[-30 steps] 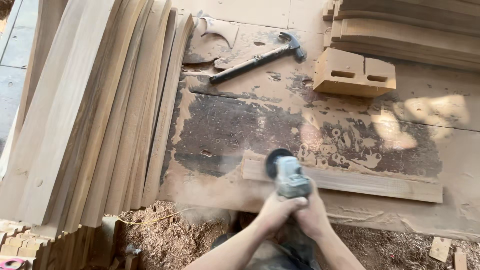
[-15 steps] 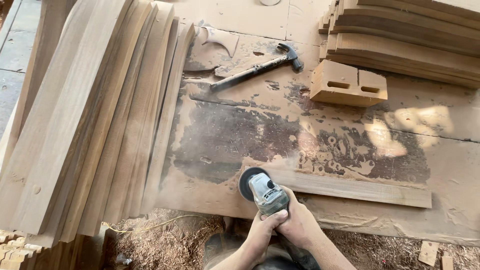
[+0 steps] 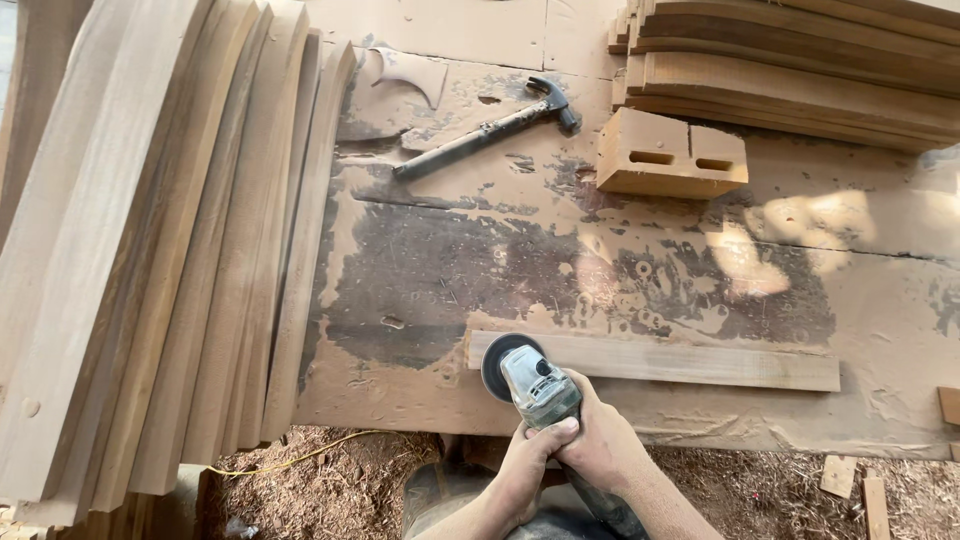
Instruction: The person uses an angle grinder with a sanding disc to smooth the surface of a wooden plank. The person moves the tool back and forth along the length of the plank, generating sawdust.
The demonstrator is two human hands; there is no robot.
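Note:
Both my hands grip an angle grinder [image 3: 535, 385] at the near edge of a worn wooden workbench [image 3: 600, 270]. My left hand [image 3: 530, 465] wraps the body from the left, and my right hand [image 3: 600, 445] wraps it from the right. The grinder's round disc [image 3: 497, 362] rests on the left end of a long thin wooden strip [image 3: 680, 362] that lies flat along the bench's front.
A stack of long curved boards [image 3: 160, 260] leans along the left. A claw hammer [image 3: 490, 127] and a slotted wooden block [image 3: 670, 152] lie at the back, with more boards [image 3: 800, 70] at the far right. Sawdust, offcuts [image 3: 850, 480] and a yellow cord [image 3: 300, 455] cover the floor.
The grinder and both hands have slid left along the strip to its left end.

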